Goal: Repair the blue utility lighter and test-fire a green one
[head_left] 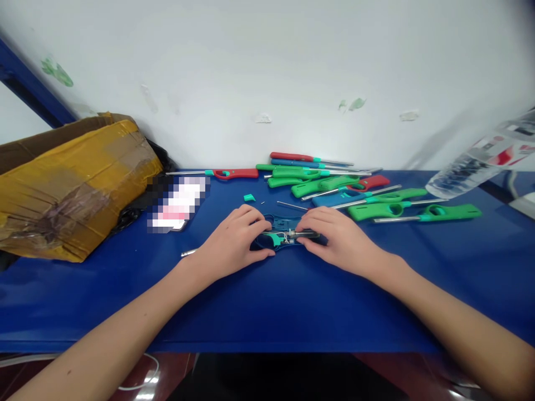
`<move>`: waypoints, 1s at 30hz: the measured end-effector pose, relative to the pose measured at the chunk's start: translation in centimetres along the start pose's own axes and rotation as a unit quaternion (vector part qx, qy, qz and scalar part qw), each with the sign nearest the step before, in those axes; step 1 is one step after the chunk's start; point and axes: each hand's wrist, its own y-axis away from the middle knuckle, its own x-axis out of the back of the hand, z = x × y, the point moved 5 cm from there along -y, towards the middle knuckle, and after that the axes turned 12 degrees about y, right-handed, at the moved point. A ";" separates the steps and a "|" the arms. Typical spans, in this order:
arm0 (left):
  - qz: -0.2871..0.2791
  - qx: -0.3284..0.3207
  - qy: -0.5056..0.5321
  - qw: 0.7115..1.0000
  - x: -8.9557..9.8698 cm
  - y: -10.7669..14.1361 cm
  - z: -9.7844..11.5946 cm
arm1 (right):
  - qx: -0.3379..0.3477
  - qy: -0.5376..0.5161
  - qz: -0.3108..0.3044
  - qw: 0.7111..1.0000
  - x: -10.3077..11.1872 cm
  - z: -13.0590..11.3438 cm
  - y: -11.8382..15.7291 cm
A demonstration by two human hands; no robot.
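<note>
A person's left hand [234, 242] grips the left part of an opened blue utility lighter [286, 221], which lies on the blue table [309, 312] with its teal trigger [275, 239] exposed. The right hand [345, 239] pinches a dark tube-like part [309, 234], perhaps the fuel tank, though fingers partly hide it. Beyond lie a small teal piece [249, 197] and a green lighter [375, 210].

Blue tbl [292, 312] — opened lighter [281, 238]; whole lighters [368, 211]; taped box [79, 186]; green pc. [249, 197]
</note>
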 end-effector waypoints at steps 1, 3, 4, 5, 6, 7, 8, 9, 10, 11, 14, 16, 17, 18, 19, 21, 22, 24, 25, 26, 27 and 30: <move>0.001 -0.001 0.000 1.000 0.0 0.0 0.0 | 0.000 0.000 -0.001 1.000 0.0 0.0 0.0; 0.002 -0.003 0.001 1.000 0.0 0.0 -0.1 | 0.000 -0.002 -0.003 1.000 0.0 0.0 0.0; 0.003 -0.003 0.002 1.000 0.0 0.0 -0.1 | 0.001 -0.003 -0.003 1.000 0.0 0.0 0.0; 0.002 -0.002 0.002 1.000 -0.1 0.0 -0.1 | 0.001 -0.003 -0.003 1.000 0.0 0.1 0.0; 0.001 -0.001 0.003 1.000 -0.1 0.0 -0.2 | 0.002 -0.003 -0.004 1.000 -0.1 0.1 0.0; 0.000 -0.001 0.005 1.000 -0.1 0.0 -0.2 | 0.002 -0.003 -0.005 1.000 -0.1 0.1 0.0; -0.001 0.000 0.006 1.000 -0.1 0.0 -0.3 | 0.002 -0.001 -0.007 1.000 -0.1 0.1 0.0; -0.002 0.001 0.007 1.000 -0.2 0.1 -0.3 | 0.001 0.001 -0.008 1.000 -0.2 0.2 0.1; -0.003 0.001 0.009 1.000 -0.2 0.1 -0.3 | -0.002 0.004 -0.010 1.000 -0.2 0.2 0.1; -0.004 0.002 0.010 1.000 -0.2 0.1 -0.4 | -0.006 0.008 -0.011 1.000 -0.2 0.3 0.1; -0.007 0.003 0.013 1.000 -0.2 0.1 -0.4 | -0.014 0.011 -0.016 1.000 -0.3 0.3 0.1; -0.010 0.003 0.016 1.000 -0.2 0.0 -0.5 | -0.010 0.006 -0.021 1.000 -0.3 0.3 0.0; -0.010 0.002 0.017 1.000 -0.3 0.1 -0.5 | -0.008 0.005 -0.021 1.000 -0.3 0.3 0.0; -0.011 0.001 0.017 1.000 -0.3 0.1 -0.5 | -0.006 0.006 -0.022 1.000 -0.3 0.4 0.0; -0.011 0.001 0.018 1.000 -0.3 0.1 -0.6 | -0.004 0.010 -0.022 1.000 -0.2 0.5 0.0; -0.011 0.000 0.019 1.000 -0.3 0.1 -0.6 | -0.001 0.021 -0.023 1.000 0.0 0.8 0.0; -0.011 0.000 0.019 1.000 -0.3 0.1 -0.7 | 0.001 0.027 -0.026 0.999 0.1 0.9 0.1; -0.012 0.000 0.019 1.000 -0.4 0.1 -0.7 | 0.004 0.037 -0.032 0.999 0.3 1.2 0.2; -0.013 0.000 0.018 1.000 -0.4 0.1 -0.7 | 0.004 0.040 -0.036 0.999 0.4 1.3 0.2; -0.015 0.001 0.018 1.000 -0.4 0.1 -0.7 | 0.004 0.043 -0.039 0.998 0.5 1.4 0.2; -0.017 0.002 0.018 1.000 -0.4 0.1 -0.7 | 0.004 0.044 -0.042 0.998 0.5 1.4 0.3; -0.023 0.004 0.019 1.000 -0.4 0.1 -0.7 | 0.002 0.046 -0.050 0.998 0.7 1.4 0.3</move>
